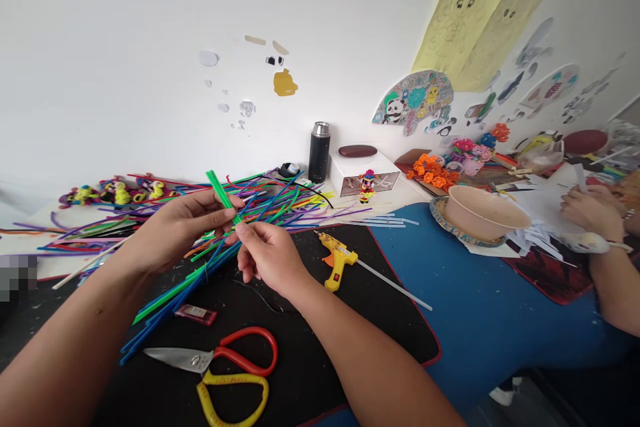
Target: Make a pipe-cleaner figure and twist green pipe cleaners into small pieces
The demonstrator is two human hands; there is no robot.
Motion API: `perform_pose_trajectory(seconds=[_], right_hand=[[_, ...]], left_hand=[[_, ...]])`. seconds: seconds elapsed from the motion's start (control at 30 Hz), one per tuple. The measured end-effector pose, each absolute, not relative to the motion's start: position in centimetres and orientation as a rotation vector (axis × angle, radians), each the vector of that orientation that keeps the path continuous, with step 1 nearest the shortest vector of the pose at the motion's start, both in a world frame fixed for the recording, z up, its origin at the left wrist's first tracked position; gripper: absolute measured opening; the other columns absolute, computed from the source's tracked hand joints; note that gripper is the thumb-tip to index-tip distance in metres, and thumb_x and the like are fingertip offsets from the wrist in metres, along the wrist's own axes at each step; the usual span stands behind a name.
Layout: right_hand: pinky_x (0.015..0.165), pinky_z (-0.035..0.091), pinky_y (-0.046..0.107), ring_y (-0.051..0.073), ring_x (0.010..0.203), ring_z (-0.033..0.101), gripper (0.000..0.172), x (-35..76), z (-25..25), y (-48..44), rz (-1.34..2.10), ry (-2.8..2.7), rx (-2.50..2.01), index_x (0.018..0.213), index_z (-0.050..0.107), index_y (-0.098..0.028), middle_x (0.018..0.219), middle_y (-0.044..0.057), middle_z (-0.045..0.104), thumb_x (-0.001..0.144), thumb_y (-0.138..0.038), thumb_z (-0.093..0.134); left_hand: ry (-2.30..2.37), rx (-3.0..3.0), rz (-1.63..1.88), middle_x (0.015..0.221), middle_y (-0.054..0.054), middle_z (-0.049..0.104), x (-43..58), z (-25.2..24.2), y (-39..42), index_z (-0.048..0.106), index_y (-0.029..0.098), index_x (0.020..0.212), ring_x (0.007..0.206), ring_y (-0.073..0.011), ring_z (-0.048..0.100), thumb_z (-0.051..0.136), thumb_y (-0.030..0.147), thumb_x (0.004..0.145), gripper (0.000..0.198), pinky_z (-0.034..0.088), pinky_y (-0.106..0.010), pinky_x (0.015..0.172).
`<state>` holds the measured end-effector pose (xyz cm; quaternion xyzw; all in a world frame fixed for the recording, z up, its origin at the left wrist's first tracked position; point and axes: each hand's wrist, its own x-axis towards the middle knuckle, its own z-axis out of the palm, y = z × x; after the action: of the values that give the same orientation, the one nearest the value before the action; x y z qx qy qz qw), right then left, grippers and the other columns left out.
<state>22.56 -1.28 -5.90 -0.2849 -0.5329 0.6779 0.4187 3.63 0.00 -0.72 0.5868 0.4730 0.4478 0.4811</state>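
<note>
Between my two hands, raised over the black mat, is a short bundle of green pipe cleaners (220, 189). My left hand (187, 223) pinches it between thumb and fingers. Just below that grip, the thumb and fingertips of my right hand (267, 253) close on its lower end. Beneath them, blue pipe cleaners (165, 323) and a few green ones lie across the mat. Scissors (200, 360) with one red and one yellow handle rest nearer to me. A yellow glue gun (336, 260) with a clear glue stick in its back lies right of my right hand.
A heap of coloured pipe cleaners (295, 200) spreads along the wall. Behind it stand a black thermos (319, 152) and a white box (345, 170) with a small figure in front. To the right are a pink bowl (487, 210) and a co-worker's hands (590, 210) holding paper.
</note>
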Motion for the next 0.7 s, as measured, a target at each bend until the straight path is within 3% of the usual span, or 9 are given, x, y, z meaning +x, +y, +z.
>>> perform_pose_trajectory(seconds=[0.23, 0.43, 0.7], right_hand=[[0.043, 0.035, 0.021, 0.008, 0.041, 0.053, 0.047, 22.5, -6.0, -1.2, 1.717, -1.329, -0.698, 0.091, 0.072, -0.018, 0.057, -0.006, 0.058, 0.096, -0.064, 0.066], [0.044, 0.037, 0.021, 0.009, 0.041, 0.052, 0.048, 22.5, -5.9, -1.2, 1.722, -1.34, -0.719, 0.086, 0.067, -0.019, 0.056, -0.007, 0.058, 0.09, -0.066, 0.073], [0.044, 0.037, 0.021, 0.008, 0.041, 0.053, 0.046, 22.5, -6.0, -1.2, 1.705, -1.353, -0.72, 0.085, 0.066, -0.019, 0.057, -0.007, 0.058, 0.093, -0.064, 0.069]], left_hand=[[1.163, 1.361, 1.157, 0.079, -0.004, 0.072, 3.7, -0.9, 0.2, 0.081, 0.019, 0.089, 0.072, -0.0179, 0.063, 0.095, 0.053, 0.068, 0.042, 0.052, -0.027, 0.068], [1.336, 1.507, 1.033, 0.089, -0.004, 0.076, 4.6, -0.2, -0.4, 0.079, 0.021, 0.105, 0.081, -0.0218, 0.068, 0.092, 0.057, 0.071, 0.051, 0.052, -0.031, 0.073], [1.372, 1.562, 1.001, 0.083, -0.005, 0.077, 4.4, -0.1, -0.8, 0.078, 0.019, 0.11, 0.077, -0.0231, 0.069, 0.086, 0.058, 0.078, 0.051, 0.052, -0.032, 0.072]])
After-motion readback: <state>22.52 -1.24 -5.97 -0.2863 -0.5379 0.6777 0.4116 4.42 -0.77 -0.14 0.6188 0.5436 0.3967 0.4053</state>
